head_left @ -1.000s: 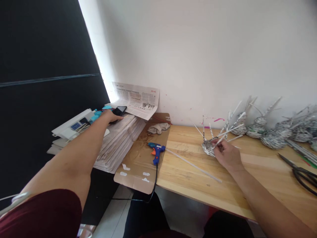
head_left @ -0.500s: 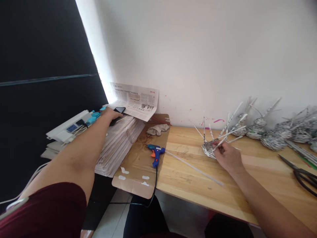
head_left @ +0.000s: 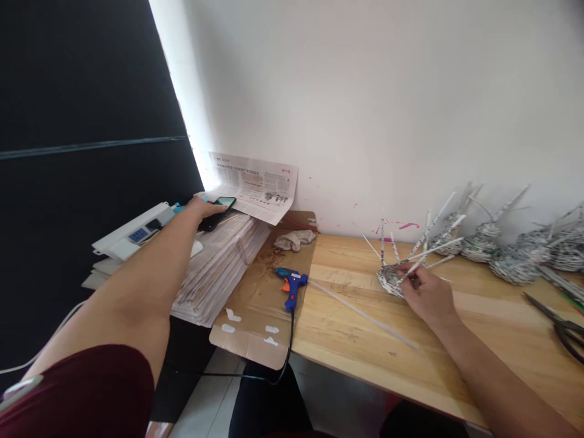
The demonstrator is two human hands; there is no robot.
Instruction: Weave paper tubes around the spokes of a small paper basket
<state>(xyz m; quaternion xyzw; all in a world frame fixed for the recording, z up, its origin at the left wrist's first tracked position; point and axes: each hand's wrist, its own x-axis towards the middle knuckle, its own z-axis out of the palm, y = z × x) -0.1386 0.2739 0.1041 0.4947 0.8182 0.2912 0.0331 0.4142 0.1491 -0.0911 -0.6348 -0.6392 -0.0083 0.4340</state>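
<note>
My left hand point(head_left: 205, 208) reaches far out to the paper pile and is closed about a black smartphone point(head_left: 225, 201) whose screen is lit. Its thumb lies across the phone, while the other fingers are mostly hidden. On the wooden table, my right hand point(head_left: 425, 293) pinches the rim of a small woven paper basket point(head_left: 389, 281). Rolled newspaper spokes stick up and outward from this basket. Left of it lies a blue hot glue gun point(head_left: 294, 289) with a long clear glue stick point(head_left: 365, 314) in its back.
A tall stack of newspapers point(head_left: 228, 267) stands at left, beside a white power strip point(head_left: 132, 234). Cardboard point(head_left: 246, 340) and a crumpled glove point(head_left: 294, 239) lie by the glue gun. Several woven paper pieces point(head_left: 515, 261) line the wall, with black scissors point(head_left: 559, 322) at right.
The phone's screen has gone from dark to lit. My right hand still grips the basket, its fingers shifted slightly at the rim. The whole view has turned a little to the left.
</note>
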